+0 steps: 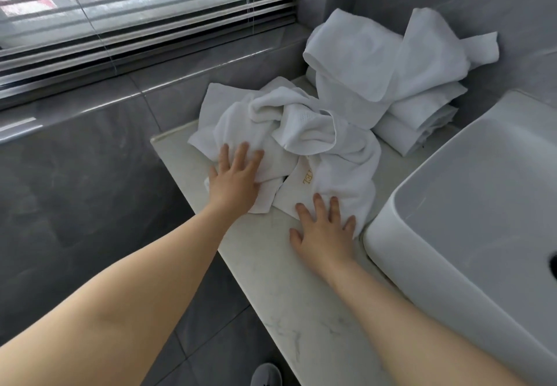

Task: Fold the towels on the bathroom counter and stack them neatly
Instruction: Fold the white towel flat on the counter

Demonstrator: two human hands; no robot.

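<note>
A crumpled heap of white towels (304, 132) lies on the pale marble counter (289, 289); one towel shows gold lettering near its front edge. My left hand (236, 179) rests flat on the heap's left side, fingers spread. My right hand (324, 235) presses flat on the front right corner of the lettered towel, fingers straight. Behind the heap, against the wall, a second pile of white towels (398, 75) sits partly folded, with loose towels draped on top.
A white rectangular basin (470, 204) stands on the counter at the right, close to my right hand. A grey tiled ledge (150, 84) and a window with blinds (135, 8) run along the left. The counter's left edge drops to a grey floor.
</note>
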